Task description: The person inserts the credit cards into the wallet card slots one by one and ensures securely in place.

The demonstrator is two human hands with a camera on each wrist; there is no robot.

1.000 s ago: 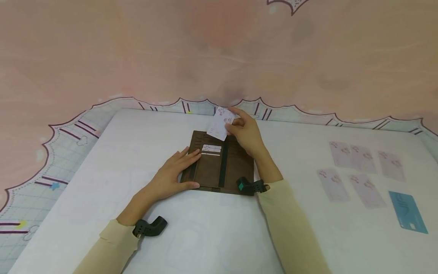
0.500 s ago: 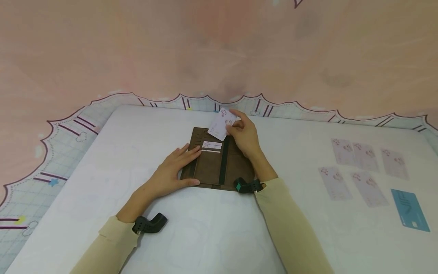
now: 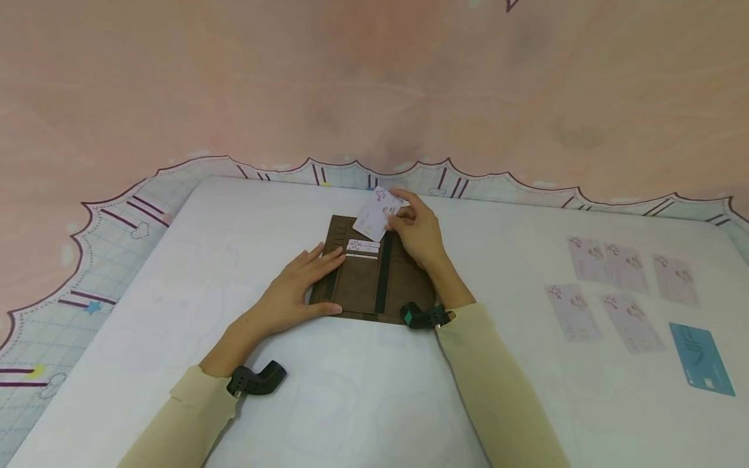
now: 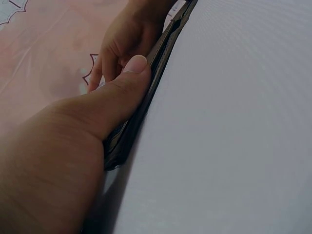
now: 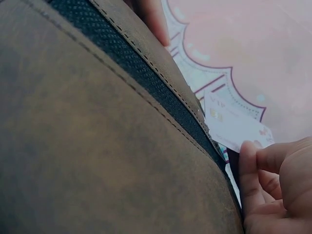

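A brown wallet lies unfolded on the white table, a dark band down its middle. The left hand rests on its left side, fingers spread and straight; in the left wrist view the thumb lies along the wallet's edge. Between thumb and fingers, the right hand pinches a white card with pinkish print, tilted over the wallet's top edge. "VIP" and a chip show on this card in the right wrist view. White card edges stick out of slots in the wallet's left half.
Several pale pink-printed cards lie on the table at the right. A blue card is nearest the front there. Behind the table's back edge hangs a pinkish patterned cloth. Both wrists wear black camera bands.
The head view has shifted slightly. The right hand still pinches the card over the wallet's top, its tilt barely altered. The left hand stays in place.
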